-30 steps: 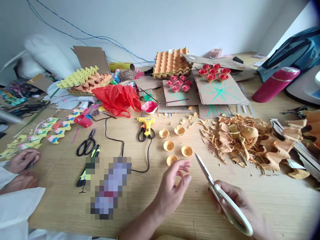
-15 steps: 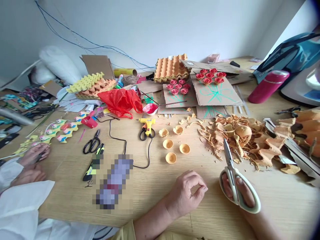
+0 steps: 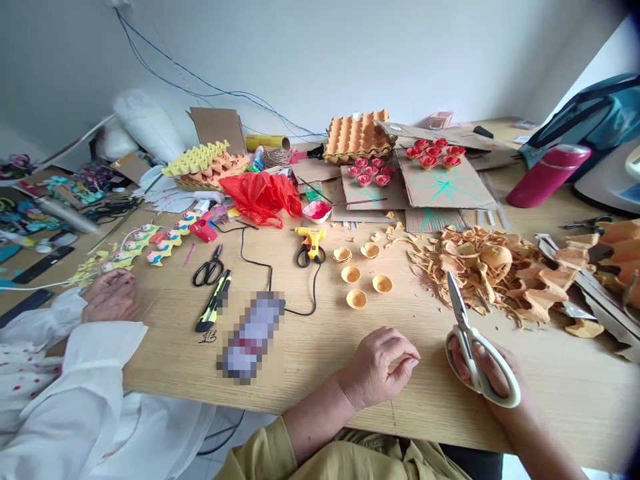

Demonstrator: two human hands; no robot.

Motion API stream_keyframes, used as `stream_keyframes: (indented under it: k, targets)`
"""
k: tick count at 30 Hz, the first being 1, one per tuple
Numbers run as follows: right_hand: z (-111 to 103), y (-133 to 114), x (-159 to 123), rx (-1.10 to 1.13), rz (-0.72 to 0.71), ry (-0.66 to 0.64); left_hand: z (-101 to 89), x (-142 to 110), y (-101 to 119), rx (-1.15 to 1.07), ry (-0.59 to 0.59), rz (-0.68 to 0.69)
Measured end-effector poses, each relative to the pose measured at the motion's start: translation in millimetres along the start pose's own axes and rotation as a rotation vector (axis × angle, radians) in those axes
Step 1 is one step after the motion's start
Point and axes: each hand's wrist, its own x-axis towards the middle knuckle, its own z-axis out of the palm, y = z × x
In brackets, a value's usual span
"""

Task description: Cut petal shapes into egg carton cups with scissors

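My right hand (image 3: 493,373) grips white-handled scissors (image 3: 463,321), fingers through the loops, blades together and pointing away from me. Curled above the table, my left hand (image 3: 383,367) has its thumb and fingertips meeting, with nothing visible between them. Beyond it stand small orange egg-carton cups: single ones such as the nearest cup (image 3: 357,299), and two that look layered, including a scalloped cup (image 3: 370,250). A heap of orange carton scraps (image 3: 450,257) lies past the scissor tips. One round, closed carton piece (image 3: 496,259) rests on the heap.
A yellow glue gun (image 3: 311,240) with a trailing cord, black scissors (image 3: 209,270) and a utility knife (image 3: 214,303) lie to the left. Behind are red flowers (image 3: 429,162) on cardboard and a pink bottle (image 3: 547,177). A co-worker's hands (image 3: 111,297) rest at far left.
The view has shifted, so most things sit farther right in the picture. Both my hands keep nearly the same pose, and the scissors stay closed. The co-worker's hands have come closer together.
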Motion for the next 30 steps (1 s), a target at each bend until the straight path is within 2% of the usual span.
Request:
stream_keyframes:
  k: [5,9,11,14,17,22,30]
  targets:
    - [-5,2,7,0.015,-0.002,-0.03,-13.5,0,-3,0.043,0.099,-0.062]
    - [-8,-15,26,-0.014,0.042,-0.066,-41.0,-4,-18,0.24,0.314,-0.24]
    - [-5,-25,40,-0.033,0.079,-0.069,-52.3,-6,-28,0.367,0.367,-0.321]
    - [4,-34,60,-0.057,0.045,-0.075,-58.3,-5,-38,0.438,0.345,-0.388]
    - [15,-32,70,-0.032,0.003,-0.044,-53.7,-1,-42,0.44,0.28,-0.411]
    - [15,-19,66,-0.038,-0.008,-0.045,-45.0,2,-48,0.421,0.242,-0.447]
    - [12,-13,66,-0.087,-0.003,-0.087,-45.7,6,-54,0.409,0.263,-0.486]
